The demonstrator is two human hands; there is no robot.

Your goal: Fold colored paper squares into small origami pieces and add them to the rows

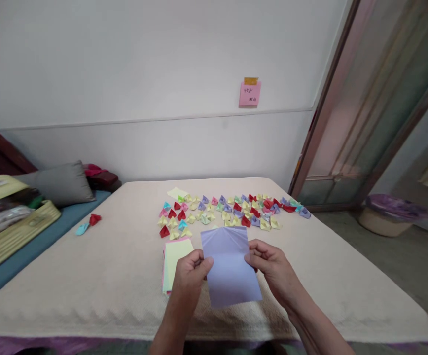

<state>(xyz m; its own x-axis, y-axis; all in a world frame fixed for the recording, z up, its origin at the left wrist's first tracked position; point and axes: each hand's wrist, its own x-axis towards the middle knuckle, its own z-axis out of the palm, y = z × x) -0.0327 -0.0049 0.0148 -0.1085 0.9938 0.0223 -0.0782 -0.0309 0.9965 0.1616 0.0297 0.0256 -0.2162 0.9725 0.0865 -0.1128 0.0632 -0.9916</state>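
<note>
A lavender sheet of paper is held up above the near part of the table, with crease lines across its upper part. My left hand pinches its left edge between thumb and fingers. On the opposite edge, my right hand grips it the same way. Just left of the sheet lies a stack of coloured paper, pale yellow on top, partly covered by my left hand. Beyond the sheet, many small folded paper pieces in yellow, red, purple, blue and pink stand in loose rows.
A cream cloth covers the table. Two folded pieces, one red and one blue, lie apart at the left. A yellow basket and a grey cushion sit beyond the left edge. A tan bin stands on the floor at right.
</note>
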